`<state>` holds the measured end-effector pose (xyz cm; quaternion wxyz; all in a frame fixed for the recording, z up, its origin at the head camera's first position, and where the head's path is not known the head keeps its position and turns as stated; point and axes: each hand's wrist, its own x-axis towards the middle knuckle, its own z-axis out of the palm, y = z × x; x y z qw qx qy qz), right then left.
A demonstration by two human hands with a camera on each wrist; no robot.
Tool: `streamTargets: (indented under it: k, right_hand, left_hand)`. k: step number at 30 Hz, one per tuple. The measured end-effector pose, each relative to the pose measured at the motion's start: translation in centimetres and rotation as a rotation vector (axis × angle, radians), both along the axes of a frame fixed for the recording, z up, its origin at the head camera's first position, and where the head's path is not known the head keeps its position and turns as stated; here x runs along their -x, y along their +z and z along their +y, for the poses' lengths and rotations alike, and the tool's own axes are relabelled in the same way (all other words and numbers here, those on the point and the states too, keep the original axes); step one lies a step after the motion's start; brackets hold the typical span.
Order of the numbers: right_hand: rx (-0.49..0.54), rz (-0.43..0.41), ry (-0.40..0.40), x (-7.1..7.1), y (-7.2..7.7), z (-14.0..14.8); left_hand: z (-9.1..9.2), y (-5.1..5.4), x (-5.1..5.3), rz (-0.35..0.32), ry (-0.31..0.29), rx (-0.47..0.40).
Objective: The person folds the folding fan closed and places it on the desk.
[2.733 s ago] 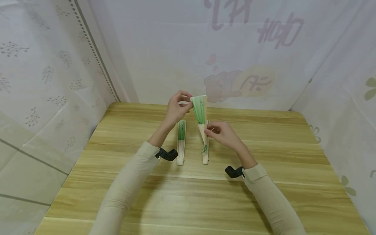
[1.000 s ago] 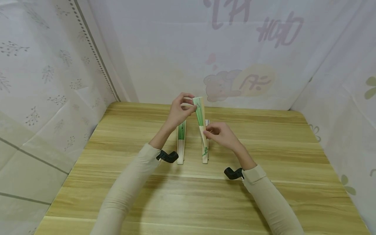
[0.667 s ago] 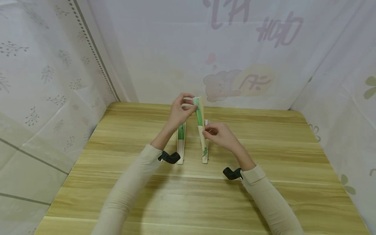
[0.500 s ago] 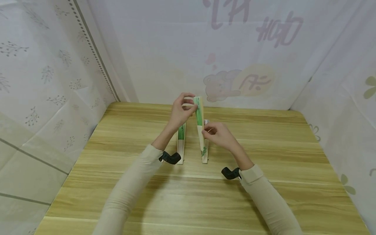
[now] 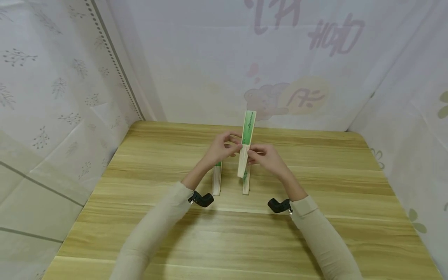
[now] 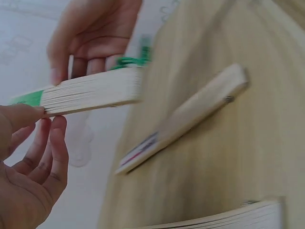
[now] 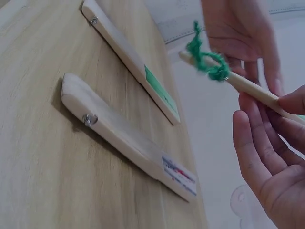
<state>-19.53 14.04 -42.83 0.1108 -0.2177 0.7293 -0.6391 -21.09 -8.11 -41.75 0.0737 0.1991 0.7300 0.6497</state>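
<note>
A closed folding fan [image 5: 248,128], green on top with pale ribs below, is held up above the table. My left hand [image 5: 223,151] pinches its left edge near where green meets ribs. From the other side my right hand [image 5: 268,157] pinches the ribs between thumb and fingers. A green knotted cord [image 7: 209,64] hangs at the fan's narrow end in the right wrist view. Two more closed fans lie below: a green-topped fan [image 5: 216,181], partly behind my left hand, and a fan [image 7: 128,138] with a white, red and blue patterned leaf, mostly covered in the head view.
The wood-grain table [image 5: 224,241] carries the two lying fans side by side. A printed curtain [image 5: 189,70] hangs behind its far edge, and patterned cloths stand at both sides. Black cameras [image 5: 201,199] are strapped to both wrists.
The fan, slightly spread earlier, is now folded closed. My left hand has slid from its top down to the middle. The fan's top has swung to the right.
</note>
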Motion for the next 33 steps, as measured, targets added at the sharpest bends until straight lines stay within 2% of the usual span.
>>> streamTargets:
  k: [3,6,10,13,17,20,26,33]
  right_hand:
    - [0.017,-0.017,-0.001,0.0,-0.2,0.7]
    - [-0.001,-0.021,-0.006,0.0,-0.5,1.3]
    - [-0.032,-0.022,-0.038,-0.3,-0.6,1.8]
    - [-0.056,-0.035,-0.096,-0.6,-0.7,2.2]
    - [-0.085,-0.040,-0.164,-1.0,-1.1,3.0]
    - [-0.098,-0.030,-0.187,-1.3,-1.4,3.6]
    - [-0.116,-0.027,-0.240,-1.9,-2.0,5.1]
    - [-0.113,-0.007,-0.251,-2.5,-2.9,6.6]
  left_hand:
    - [0.6,-0.9,-0.7,-0.040,-0.026,0.001]
    - [1.3,-1.7,-1.3,-0.062,-0.025,-0.011]
    - [2.6,-2.4,-1.8,-0.059,0.024,-0.022]
    - [3.7,-2.7,-2.0,-0.059,0.066,-0.012]
    - [4.9,-3.1,-2.2,-0.065,0.091,0.017]
    - [5.7,-3.5,-2.3,-0.079,0.086,0.020]
    - [7.1,-4.1,-2.7,-0.137,0.056,-0.026]
    - [8.5,-4.7,-3.3,-0.139,0.052,0.008]
